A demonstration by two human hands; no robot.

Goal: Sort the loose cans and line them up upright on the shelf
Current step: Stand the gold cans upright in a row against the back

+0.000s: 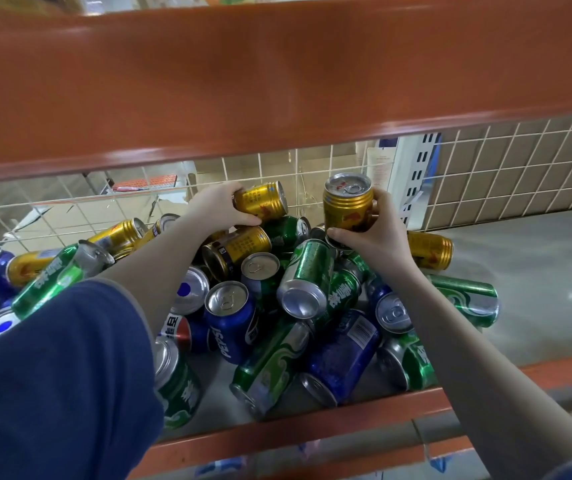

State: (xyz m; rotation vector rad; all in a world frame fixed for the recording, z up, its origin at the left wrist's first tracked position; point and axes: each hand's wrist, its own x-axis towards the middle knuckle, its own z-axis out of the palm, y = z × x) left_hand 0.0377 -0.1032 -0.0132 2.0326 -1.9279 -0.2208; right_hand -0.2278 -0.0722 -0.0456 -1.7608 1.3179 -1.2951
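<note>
L hand (220,207) & R hand (379,230) extended fwd, fingers curled, gripping.

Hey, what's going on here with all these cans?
A person is sorting a jumbled heap of cans on an orange-framed shelf. The left hand grips a gold can lying on its side, and the right hand holds another gold can upright above the pile. Green, blue and gold cans lie mixed together, and no tidy upright row is visible yet.

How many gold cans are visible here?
7 gold cans: one in the left hand, one in the right hand, one at centre, one right, three left of the forearm; others may be hidden.
</note>
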